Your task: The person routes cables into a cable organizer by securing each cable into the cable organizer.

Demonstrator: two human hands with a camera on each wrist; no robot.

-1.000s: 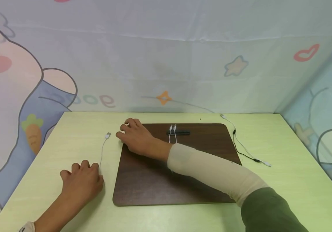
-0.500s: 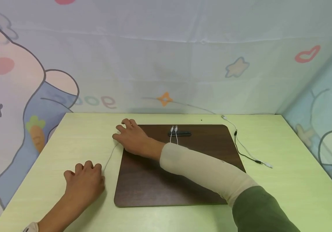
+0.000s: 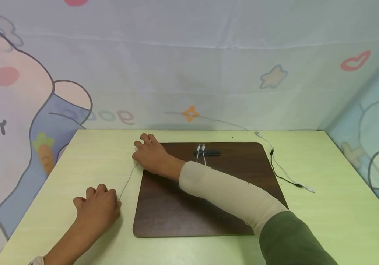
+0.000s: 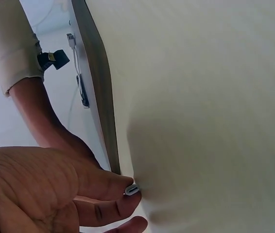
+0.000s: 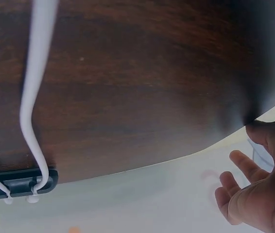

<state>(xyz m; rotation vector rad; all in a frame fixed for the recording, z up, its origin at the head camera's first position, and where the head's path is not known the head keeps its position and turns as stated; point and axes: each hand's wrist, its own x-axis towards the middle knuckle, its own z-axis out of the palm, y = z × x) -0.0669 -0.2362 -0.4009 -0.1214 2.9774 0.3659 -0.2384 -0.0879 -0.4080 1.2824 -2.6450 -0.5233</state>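
Observation:
My left hand is over the pale table, left of the dark brown board. In the left wrist view its thumb and forefinger pinch a small metal-tipped cable connector. A thin white USB cable runs from it toward my right hand, at the board's far-left corner. That hand appears to hold the cable's other end; the USB plug is hidden. The right wrist view shows the thumb at the board's edge and other fingers spread loosely.
A black cable holder strip lies near the board's far edge, with two white cables in it. To the board's right are a white cable and a black cable. A printed cloth wall stands behind the table.
The white USB plug, lying left of the board a second ago, is out of sight now. Its cable has swung right and runs to my right hand. My left hand has barely moved.

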